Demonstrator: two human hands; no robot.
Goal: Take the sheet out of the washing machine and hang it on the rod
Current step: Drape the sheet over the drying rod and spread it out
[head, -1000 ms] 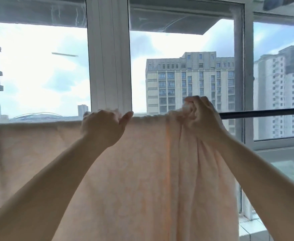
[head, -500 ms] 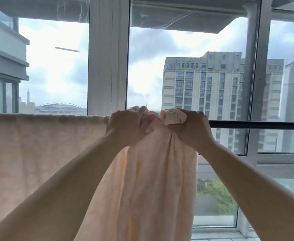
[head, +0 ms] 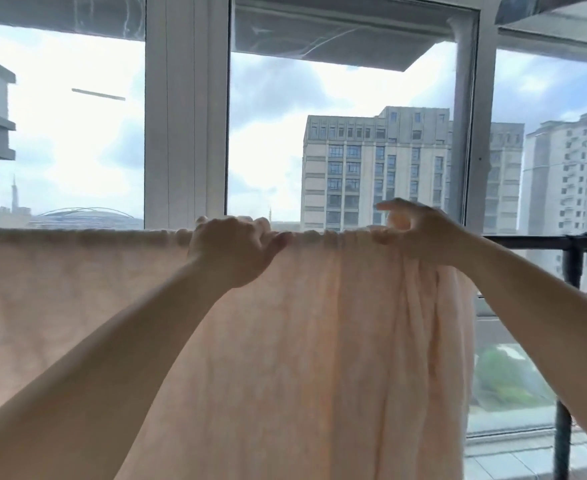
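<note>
Both hands' grip: sheet [head: 285,341] atop rod [head: 534,241].

No writing, label, brand, number or sign can be read anywhere in the head view.
</note>
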